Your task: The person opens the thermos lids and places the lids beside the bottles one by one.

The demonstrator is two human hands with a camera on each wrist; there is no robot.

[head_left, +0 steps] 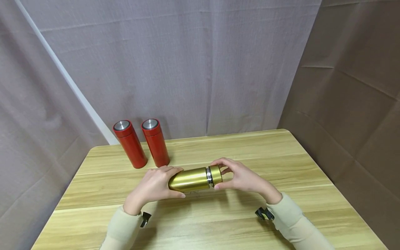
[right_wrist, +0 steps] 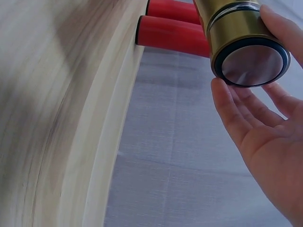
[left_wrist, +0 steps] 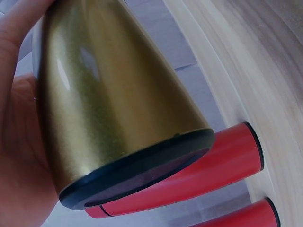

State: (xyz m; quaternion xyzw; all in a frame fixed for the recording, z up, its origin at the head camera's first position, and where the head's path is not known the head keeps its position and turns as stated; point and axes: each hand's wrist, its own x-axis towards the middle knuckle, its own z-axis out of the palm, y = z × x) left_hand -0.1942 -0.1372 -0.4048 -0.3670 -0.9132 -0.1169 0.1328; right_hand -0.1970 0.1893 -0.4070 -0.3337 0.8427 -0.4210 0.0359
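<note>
In the head view a gold thermos flask lies sideways above the table's middle. My left hand grips its base end, thumb along the near side and fingers over the far side. My right hand holds the gold lid between thumb and fingers. A band of silver neck shows between lid and body. The left wrist view has the flask's dark-rimmed base close up. Facing the right wrist camera is the lid's silver top disc, with fingertips right at its rim.
Two red thermos flasks with silver-topped lids stand upright at the back left of the wooden table. A grey curtain hangs behind, and a brown one on the right. Black mounts sit at both wrists.
</note>
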